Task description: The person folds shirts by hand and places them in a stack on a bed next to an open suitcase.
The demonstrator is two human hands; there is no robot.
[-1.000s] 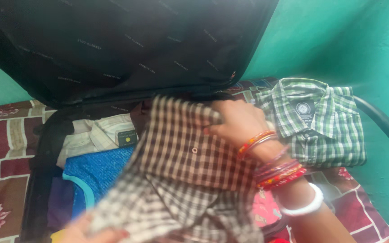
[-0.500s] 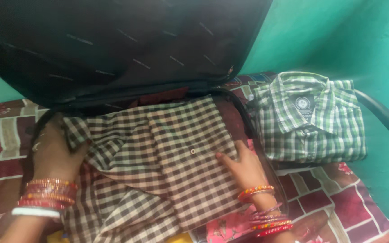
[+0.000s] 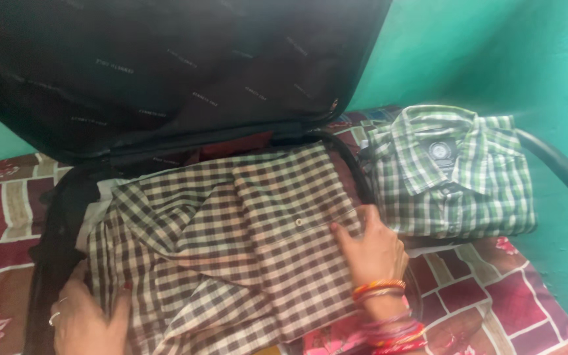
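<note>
A brown checked shirt (image 3: 231, 243) lies spread across the open body of a black suitcase (image 3: 54, 250), filling it from the left wall to the right rim; its front faces up, with a small button showing near the middle and the collar end rumpled toward the left. The right hand (image 3: 369, 246) rests flat on the shirt's right edge, fingers stretched out and pressed onto the cloth, gripping nothing, just inside the suitcase's right rim. Red, orange and gold bangles (image 3: 382, 309) ring its wrist. The left hand (image 3: 87, 315) sits at the shirt's lower left corner beside the suitcase's left wall, a ring on one finger; its fingers lie against the cloth edge, but whether they pinch it or only press on it cannot be told from this view. A strip of dark red cloth shows at the back of the suitcase, just above the shirt. The lid (image 3: 165, 66) stands raised behind, its black lining filling the top of the view. Just to the right of the suitcase, outside it and apart from the hands, lies a folded green checked shirt (image 3: 455, 177), collar up, with a round dark label at the neck. Both suitcase and green shirt rest on a bed (image 3: 488, 296) covered with a sheet of dark red and cream blocks with pink flowers. A black tube (image 3: 560, 174) curves past the green shirt's right side, and a teal wall (image 3: 494, 52) rises behind.
</note>
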